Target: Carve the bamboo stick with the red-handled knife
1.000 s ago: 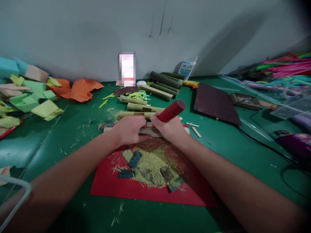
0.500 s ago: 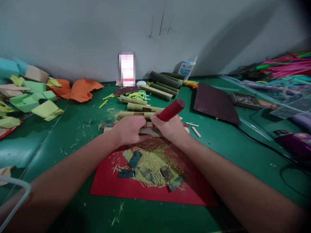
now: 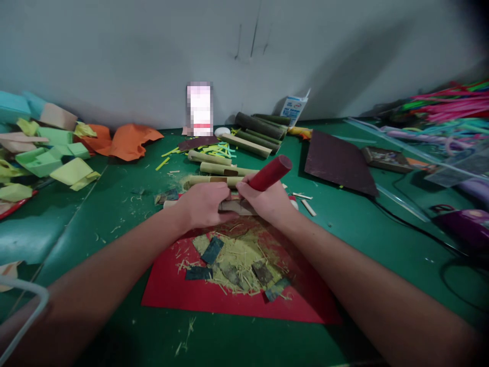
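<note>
Forearms converge at the red sheet's [image 3: 171,295] far edge; left hand [image 3: 204,204] grip clamps the bamboo piece [image 3: 234,206], right hand [image 3: 267,203] grip fists the red handle [image 3: 272,172]

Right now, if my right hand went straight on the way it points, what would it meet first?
Probably the left hand: the right hand, its grip shut on a red handle, points forward-left, and the two nearly touch over the bamboo piece the left holds. Depth is hard to judge.

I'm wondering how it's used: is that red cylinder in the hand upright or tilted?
Tilted: the red cylindrical handle slants up and rightward out of the right hand, which grips its lower end.
</note>
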`<state>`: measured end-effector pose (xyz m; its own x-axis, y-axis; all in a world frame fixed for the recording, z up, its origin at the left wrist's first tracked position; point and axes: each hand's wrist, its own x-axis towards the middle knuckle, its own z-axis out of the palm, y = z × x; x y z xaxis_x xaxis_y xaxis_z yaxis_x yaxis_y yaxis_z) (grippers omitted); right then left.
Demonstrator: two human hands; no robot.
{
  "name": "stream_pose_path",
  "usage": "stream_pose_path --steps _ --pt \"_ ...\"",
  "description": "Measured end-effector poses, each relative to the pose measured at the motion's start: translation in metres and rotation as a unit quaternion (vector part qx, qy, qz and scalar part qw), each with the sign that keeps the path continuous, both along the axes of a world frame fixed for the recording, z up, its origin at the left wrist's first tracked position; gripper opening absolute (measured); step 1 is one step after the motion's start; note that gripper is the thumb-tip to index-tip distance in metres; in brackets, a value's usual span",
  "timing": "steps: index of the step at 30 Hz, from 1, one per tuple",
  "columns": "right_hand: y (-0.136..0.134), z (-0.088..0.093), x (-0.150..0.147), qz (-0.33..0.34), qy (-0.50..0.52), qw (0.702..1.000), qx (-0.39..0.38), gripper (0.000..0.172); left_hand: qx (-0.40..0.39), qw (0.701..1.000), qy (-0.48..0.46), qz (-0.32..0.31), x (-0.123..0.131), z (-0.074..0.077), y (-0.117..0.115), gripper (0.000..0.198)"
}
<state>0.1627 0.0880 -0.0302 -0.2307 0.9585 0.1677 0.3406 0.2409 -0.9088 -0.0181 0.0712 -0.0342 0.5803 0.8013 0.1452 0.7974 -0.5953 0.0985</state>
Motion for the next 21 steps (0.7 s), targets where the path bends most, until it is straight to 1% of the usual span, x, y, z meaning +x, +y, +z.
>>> stream_pose_path --steps 2,7,10,13,21 --pt "0.000 0.002 0.000 -0.009 0.010 1.000 -0.004 0.015 0.002 1.000 -0.002 -0.001 0.000 0.000 0.000 0.034" --pt "0.002 0.007 0.001 -0.063 0.050 0.997 -0.009 0.018 0.002 1.000 -0.002 -0.009 -0.001 0.000 0.000 0.032" --pt "0.003 0.005 0.000 -0.049 0.028 0.998 -0.007 0.019 0.002 1.000 -0.003 -0.005 -0.001 0.000 0.000 0.034" --pt "0.003 0.000 -0.001 -0.034 0.000 0.999 0.001 0.015 -0.001 1.000 -0.005 0.001 -0.001 0.000 0.000 0.034" --pt "0.003 -0.007 -0.001 -0.028 -0.008 1.000 0.002 0.012 0.002 1.000 -0.024 -0.007 -0.001 -0.003 0.001 0.033"
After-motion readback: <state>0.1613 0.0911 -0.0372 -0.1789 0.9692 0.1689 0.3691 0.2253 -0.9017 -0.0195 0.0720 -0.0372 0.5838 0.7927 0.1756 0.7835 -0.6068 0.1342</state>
